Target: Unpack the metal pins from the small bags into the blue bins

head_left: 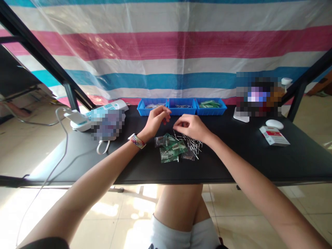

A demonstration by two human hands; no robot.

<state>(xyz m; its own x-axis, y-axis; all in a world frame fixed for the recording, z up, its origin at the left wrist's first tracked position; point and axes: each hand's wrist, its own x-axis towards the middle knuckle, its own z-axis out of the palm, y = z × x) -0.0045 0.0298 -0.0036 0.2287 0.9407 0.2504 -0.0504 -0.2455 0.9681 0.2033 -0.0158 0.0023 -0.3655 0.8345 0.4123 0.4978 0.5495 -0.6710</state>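
Both of my hands hover over the middle of a black table (246,159). My left hand (156,119), with a striped band at its wrist, has its fingers curled together in a pinch; what it holds is too small to see. My right hand (190,126) is also curled shut, fingertips pointing toward the left hand. Below them lie several small clear bags with green contents (169,147) and a scatter of thin metal pins (194,145). The right hand is just above the pins.
Three blue trays (181,106) stand in a row at the table's back edge. A white-and-blue device (77,119) with a cable sits at the left. A red-and-white box (274,135) and a white mouse (274,123) lie at the right. A striped tarp hangs behind.
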